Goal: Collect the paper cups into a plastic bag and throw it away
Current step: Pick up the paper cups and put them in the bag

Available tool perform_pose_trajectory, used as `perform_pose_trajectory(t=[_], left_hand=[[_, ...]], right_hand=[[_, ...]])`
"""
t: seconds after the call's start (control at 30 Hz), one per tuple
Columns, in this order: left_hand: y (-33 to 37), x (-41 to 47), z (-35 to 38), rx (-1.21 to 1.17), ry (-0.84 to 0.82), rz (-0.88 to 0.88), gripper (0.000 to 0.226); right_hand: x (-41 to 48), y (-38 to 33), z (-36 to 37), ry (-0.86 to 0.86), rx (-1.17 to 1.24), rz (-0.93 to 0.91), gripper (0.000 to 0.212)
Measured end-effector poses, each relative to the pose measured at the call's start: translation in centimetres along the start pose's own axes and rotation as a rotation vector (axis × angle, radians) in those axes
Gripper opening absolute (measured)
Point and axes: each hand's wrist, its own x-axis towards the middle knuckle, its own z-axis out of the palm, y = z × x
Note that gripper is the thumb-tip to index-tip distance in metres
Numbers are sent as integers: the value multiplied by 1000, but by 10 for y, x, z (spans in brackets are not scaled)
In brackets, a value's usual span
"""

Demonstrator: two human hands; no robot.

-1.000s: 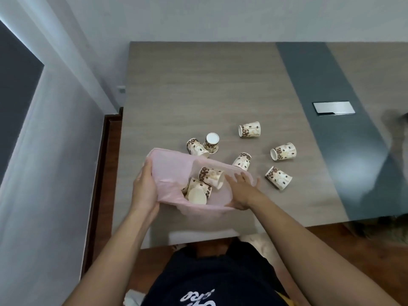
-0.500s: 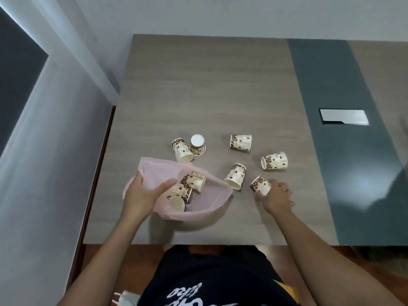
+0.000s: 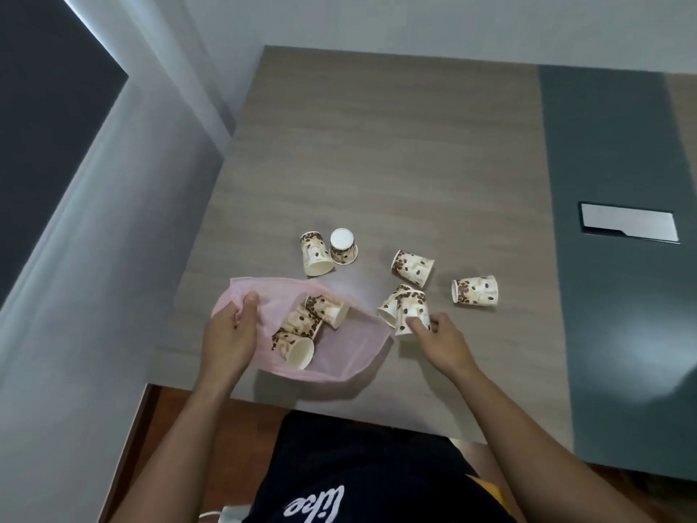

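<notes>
Since a moment ago, the right hand (image 3: 439, 335) has carried its paper cup (image 3: 413, 315) toward nine o'clock, beside the plastic bag (image 3: 339, 356). Its grip is closed around that cup. The left hand (image 3: 230, 334) pinches the bag's rim.

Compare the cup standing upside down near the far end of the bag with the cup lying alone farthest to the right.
The upside-down cup stands on its rim with its plain white base facing up; the far-right cup lies on its side, mouth toward the left. The upside-down cup sits right beside another cup, seemingly touching it; the far-right cup lies apart from the rest. Both are cream paper cups printed with brown coffee beans, both on the table, outside the pink bag.
</notes>
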Motion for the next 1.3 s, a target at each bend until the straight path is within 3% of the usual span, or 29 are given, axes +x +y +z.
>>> perform_pose_trajectory(t=[0.07, 0.17, 0.23, 0.3, 0.43, 0.57, 0.77, 0.83, 0.97, 1.03, 1.13, 1.23, 1.3], left_hand=[[2, 3, -1, -21, -28, -7, 64], [4, 9, -1, -89, -76, 5, 71], [5, 14, -2, -134, -104, 24, 69], [4, 21, -4, -174, -146, 53, 62], [-5, 36, -5, -250, -198, 93, 51], [-18, 54, -7, -285, -222, 55, 52], [-26, 72, 0, -383, -224, 8, 77], [-24, 72, 3, -404, -222, 1, 77], [-21, 67, 2, -397, -240, -10, 66], [-20, 64, -2, -373, -261, -8, 56], [-19, 64, -7, -355, -275, -14, 58], [-15, 64, -12, -351, -254, 4, 56], [-12, 65, -13, -355, -239, -11, 55]], right_hand=[[-7, -20, 16, -145, 59, -95, 51], [-19, -58, 50, -355, -87, -252, 65], [-27, -82, 79, -401, -200, -317, 49], [-32, -102, 112, -385, -218, -357, 37], [-37, -130, 155, -352, -279, -371, 58], [-30, -127, 164, -337, -294, -409, 55], [-7, -102, 103, 67, -135, -313, 26], [1, -96, 83, 171, -174, -314, 27], [20, -98, 57, 14, -413, -280, 70], [31, -102, 52, -92, -533, -249, 79], [38, -102, 56, -163, -616, -201, 74], [39, -93, 63, -95, -512, -207, 58], [38, -86, 66, -51, -452, -177, 58]])
